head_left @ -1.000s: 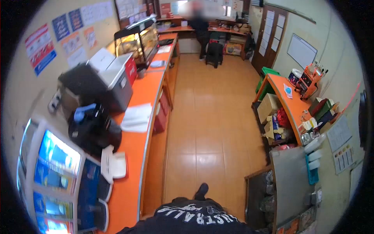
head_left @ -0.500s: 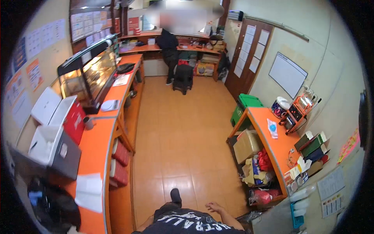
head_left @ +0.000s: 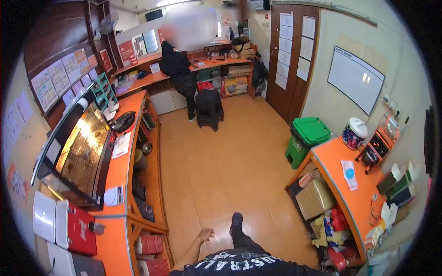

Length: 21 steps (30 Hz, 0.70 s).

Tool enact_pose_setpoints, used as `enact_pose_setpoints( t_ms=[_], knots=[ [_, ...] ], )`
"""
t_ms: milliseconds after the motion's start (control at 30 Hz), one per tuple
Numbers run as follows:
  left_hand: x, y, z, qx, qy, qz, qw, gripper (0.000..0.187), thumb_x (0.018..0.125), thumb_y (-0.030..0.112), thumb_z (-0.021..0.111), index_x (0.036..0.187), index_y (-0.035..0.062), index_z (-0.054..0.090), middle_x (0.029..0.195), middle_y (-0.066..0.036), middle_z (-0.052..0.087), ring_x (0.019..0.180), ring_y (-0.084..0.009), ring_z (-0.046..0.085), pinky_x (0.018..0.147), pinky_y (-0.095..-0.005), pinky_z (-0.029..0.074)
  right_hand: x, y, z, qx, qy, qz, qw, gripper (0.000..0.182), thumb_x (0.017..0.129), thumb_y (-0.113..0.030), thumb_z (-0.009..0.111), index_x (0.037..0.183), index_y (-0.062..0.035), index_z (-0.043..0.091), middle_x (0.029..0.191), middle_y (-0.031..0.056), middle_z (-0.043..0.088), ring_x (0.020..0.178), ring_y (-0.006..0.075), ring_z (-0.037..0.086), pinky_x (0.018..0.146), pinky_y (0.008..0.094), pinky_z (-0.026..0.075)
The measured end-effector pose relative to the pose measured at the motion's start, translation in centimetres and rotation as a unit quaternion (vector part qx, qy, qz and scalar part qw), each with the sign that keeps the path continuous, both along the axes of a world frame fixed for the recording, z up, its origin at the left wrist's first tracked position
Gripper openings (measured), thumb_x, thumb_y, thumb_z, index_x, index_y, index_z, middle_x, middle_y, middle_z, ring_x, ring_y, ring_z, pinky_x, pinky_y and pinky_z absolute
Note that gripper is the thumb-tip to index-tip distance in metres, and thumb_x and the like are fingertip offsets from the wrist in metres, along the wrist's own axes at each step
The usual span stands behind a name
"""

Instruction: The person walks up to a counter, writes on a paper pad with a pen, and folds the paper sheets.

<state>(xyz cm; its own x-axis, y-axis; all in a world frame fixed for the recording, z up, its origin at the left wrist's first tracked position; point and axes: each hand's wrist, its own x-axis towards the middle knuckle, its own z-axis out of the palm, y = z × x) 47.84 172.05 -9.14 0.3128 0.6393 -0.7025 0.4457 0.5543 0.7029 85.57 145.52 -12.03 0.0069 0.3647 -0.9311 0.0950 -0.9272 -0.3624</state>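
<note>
Left hand [head_left: 205,235] has swung into view since half a second back, and the right hand that was showing then is gone from the frame, so can't tell you what its fingers are doing. The whole view has also moved closer to the far end.

Going left to right, clock positions from the left fingers: food warmer [head_left: 83,149] at 10 o'clock with its lights on, red cooler [head_left: 82,231] at 9 on the orange counter [head_left: 109,234], with a metal cup [head_left: 96,227] right beside it. White scale [head_left: 113,196] is around 10. Nearest stuff to that hand is the red stacks [head_left: 150,244] on the shelf under the counter, at 9 o'clock, clearly apart from the fingers.

Fingers themselves are loosely spread, holding nothing, just hanging over the tiles. Dark shoe [head_left: 236,221] is at 2.

Straight up at 12 there's a black stool [head_left: 209,106], with a person [head_left: 176,64] in black standing by the far counter. Green bin [head_left: 305,140] sits between 1 and 2, then cardboard box [head_left: 315,198] and orange machine [head_left: 377,146] both roughly at 2.
</note>
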Motion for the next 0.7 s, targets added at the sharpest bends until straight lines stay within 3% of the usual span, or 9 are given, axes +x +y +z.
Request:
enact_pose_setpoints(
  t_ms=[233, 333, 367, 400, 433, 467, 533, 633, 700],
  knots=[
    [0.2, 10.3, 0.2, -0.146, 0.125, -0.006, 0.981, 0.038, 0.096, 0.033, 0.055, 0.123, 0.0074, 0.063, 0.110, -0.010, 0.070, 0.095, -0.0260, 0.067, 0.075, -0.0471, 0.055, 10.6, 24.8, -0.6, 0.030, 0.007, 0.019, 0.999, 0.035, 0.089, -0.029, 0.065, 0.118, -0.0089, 0.066, 0.106, 0.0097, 0.070, 0.089, 0.0242, 0.067, 0.077, 0.0384, 0.056],
    [1.6, 15.9, 1.7, -0.190, 0.137, 0.028, 0.972, 0.038, 0.096, 0.033, 0.056, 0.123, 0.0070, 0.063, 0.110, -0.010, 0.070, 0.094, -0.0268, 0.068, 0.075, -0.0482, 0.056, 17.1, 35.7, 0.7, 0.085, 0.221, -0.044, 0.971, 0.032, 0.089, -0.025, 0.065, 0.116, -0.0089, 0.067, 0.104, 0.0095, 0.071, 0.087, 0.0239, 0.068, 0.075, 0.0380, 0.056],
    [2.3, 17.7, 1.6, -0.198, 0.137, 0.040, 0.970, 0.038, 0.095, 0.033, 0.056, 0.123, 0.0069, 0.063, 0.110, -0.010, 0.071, 0.093, -0.0271, 0.068, 0.075, -0.0486, 0.056, 18.9, 39.3, 1.0, 0.098, 0.228, -0.089, 0.965, 0.031, 0.088, -0.024, 0.065, 0.116, -0.0090, 0.067, 0.103, 0.0094, 0.071, 0.086, 0.0239, 0.068, 0.075, 0.0379, 0.057],
    [3.0, 19.7, 1.2, -0.205, 0.136, 0.050, 0.968, 0.038, 0.095, 0.033, 0.057, 0.123, 0.0068, 0.063, 0.110, -0.010, 0.071, 0.093, -0.0274, 0.068, 0.075, -0.0490, 0.056, 20.5, 43.1, 1.2, 0.112, 0.209, -0.128, 0.963, 0.030, 0.088, -0.023, 0.065, 0.115, -0.0090, 0.068, 0.103, 0.0094, 0.072, 0.085, 0.0238, 0.069, 0.074, 0.0378, 0.057],
    [4.3, 22.2, 1.0, -0.213, 0.131, 0.059, 0.966, 0.038, 0.095, 0.032, 0.057, 0.123, 0.0067, 0.063, 0.110, -0.010, 0.071, 0.093, -0.0276, 0.069, 0.075, -0.0494, 0.056, 20.7, 48.1, 1.0, 0.162, -0.040, -0.169, 0.971, 0.027, 0.088, -0.016, 0.060, 0.113, -0.0111, 0.070, 0.097, 0.0087, 0.073, 0.087, 0.0254, 0.069, 0.072, 0.0406, 0.057],
    [5.5, 24.5, 0.5, -0.220, 0.127, 0.065, 0.965, 0.039, 0.095, 0.032, 0.057, 0.123, 0.0065, 0.063, 0.110, -0.010, 0.071, 0.092, -0.0279, 0.069, 0.075, -0.0498, 0.056, 22.1, 51.8, 0.3, 0.166, -0.050, -0.160, 0.972, 0.027, 0.088, -0.016, 0.060, 0.113, -0.0111, 0.070, 0.097, 0.0087, 0.073, 0.087, 0.0254, 0.069, 0.072, 0.0406, 0.057],
    [8.2, 29.5, -0.7, -0.231, 0.119, 0.073, 0.963, 0.039, 0.095, 0.032, 0.058, 0.123, 0.0063, 0.063, 0.110, -0.010, 0.071, 0.092, -0.0285, 0.069, 0.075, -0.0505, 0.056, 25.4, 57.5, -2.5, 0.375, -0.205, 0.085, 0.900, 0.018, 0.083, -0.013, 0.059, 0.090, -0.0094, 0.075, 0.087, 0.0073, 0.074, 0.077, 0.0251, 0.069, 0.071, 0.0405, 0.056],
    [12.2, 37.7, -2.7, -0.240, 0.110, 0.072, 0.962, 0.039, 0.094, 0.032, 0.058, 0.123, 0.0059, 0.063, 0.109, -0.010, 0.071, 0.091, -0.0293, 0.070, 0.074, -0.0516, 0.056, 26.8, 65.0, -0.6, 0.366, -0.293, 0.169, 0.867, 0.018, 0.080, -0.010, 0.054, 0.075, -0.0085, 0.071, 0.076, 0.0076, 0.071, 0.069, 0.0202, 0.065, 0.061, 0.0334, 0.051],
    [15.1, 44.8, -3.1, -0.234, 0.106, 0.065, 0.964, 0.039, 0.094, 0.032, 0.059, 0.122, 0.0057, 0.063, 0.109, -0.010, 0.071, 0.090, -0.0298, 0.070, 0.074, -0.0524, 0.056, 30.7, 66.8, -10.9, 0.414, -0.225, 0.132, 0.872, 0.021, 0.081, -0.009, 0.052, 0.077, -0.0067, 0.072, 0.073, 0.0061, 0.070, 0.069, 0.0185, 0.064, 0.063, 0.0322, 0.051]
  ],
)
